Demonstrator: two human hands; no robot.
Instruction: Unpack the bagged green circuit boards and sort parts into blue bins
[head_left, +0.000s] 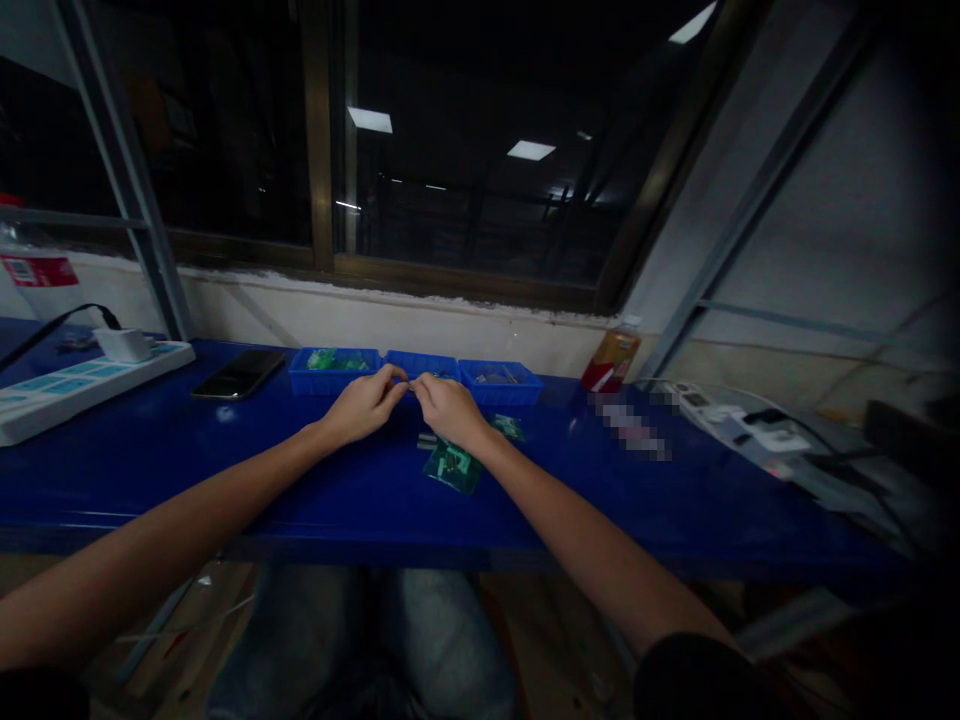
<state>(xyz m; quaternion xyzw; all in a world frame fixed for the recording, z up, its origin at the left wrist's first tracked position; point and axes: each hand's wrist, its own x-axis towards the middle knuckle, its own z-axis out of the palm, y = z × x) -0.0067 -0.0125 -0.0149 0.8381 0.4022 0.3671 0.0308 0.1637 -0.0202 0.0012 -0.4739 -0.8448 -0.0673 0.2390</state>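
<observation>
My left hand (367,403) and my right hand (448,407) meet just in front of the blue bins, fingertips pinched close together. Something small sits between the fingertips, too small and dim to name. Behind the hands stand the left bin (330,382) with green packets in it, the middle bin (420,362), partly hidden, and the right bin (501,388) with small pieces. Below my right wrist lies a small green plastic bag (452,467) with metal-looking pieces. Another green packet (508,428) rests right of that wrist, and small grey pieces (427,441) lie beside it.
A phone (238,374) lies left of the bins, near a white power strip (97,385). At the right are a drink bottle (611,358) and another power strip with cables (750,430). The blue table (337,510) runs along a window wall.
</observation>
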